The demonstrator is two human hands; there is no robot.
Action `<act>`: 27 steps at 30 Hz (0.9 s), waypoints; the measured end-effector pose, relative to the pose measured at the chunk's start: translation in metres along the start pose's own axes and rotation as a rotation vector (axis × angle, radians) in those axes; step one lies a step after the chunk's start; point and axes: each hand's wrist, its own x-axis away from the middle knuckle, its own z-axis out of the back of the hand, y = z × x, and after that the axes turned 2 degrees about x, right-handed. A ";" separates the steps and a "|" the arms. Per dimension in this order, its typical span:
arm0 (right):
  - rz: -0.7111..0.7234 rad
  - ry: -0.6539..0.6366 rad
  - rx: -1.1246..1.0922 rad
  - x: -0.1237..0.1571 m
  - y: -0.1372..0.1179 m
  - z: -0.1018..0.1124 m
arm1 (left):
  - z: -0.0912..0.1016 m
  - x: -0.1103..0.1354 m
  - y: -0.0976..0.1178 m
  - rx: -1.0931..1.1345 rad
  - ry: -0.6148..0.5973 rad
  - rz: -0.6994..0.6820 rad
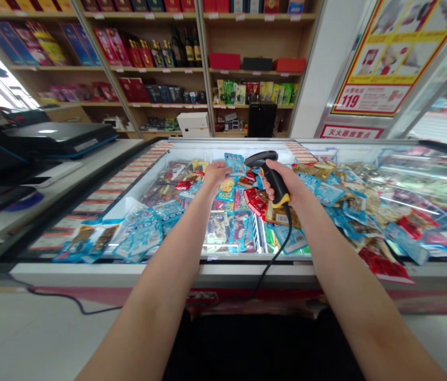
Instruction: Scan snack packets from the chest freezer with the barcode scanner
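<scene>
"One flat, pale-blue printed packet: location and hold?"

"Above the middle of the long, white-and-grey chest freezer, its edge pinched between thumb and fingers of the bare left hand."

"Bare right hand?"

"Clasped round the handle of one black-and-yellow plastic barcode scanner, likewise above the freezer's middle; scanner head just beside the packet. One thin black cable, from the handle's base down across the freezer's front rim."

"Further stock?"

"Loose blue-and-white flat packets, on the freezer's left part. Glossy red packets, by its front rim, right side. Pale wooden shelves with boxes and bottles, behind it. One red-and-yellow printed poster marked 119, behind its right part."
</scene>
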 end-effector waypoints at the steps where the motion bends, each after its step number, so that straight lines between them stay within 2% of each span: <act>1: 0.001 -0.001 0.000 0.000 0.000 0.000 | 0.000 0.000 0.000 0.052 -0.008 0.032; 4: 0.001 0.001 -0.002 0.000 0.001 0.000 | 0.000 0.000 0.000 0.156 -0.018 0.092; 11: -0.031 0.033 0.015 0.003 -0.002 -0.005 | 0.000 0.002 0.000 0.225 -0.028 0.101; 27: 0.010 0.031 0.001 0.000 0.000 -0.002 | 0.002 -0.003 -0.002 0.182 -0.034 0.059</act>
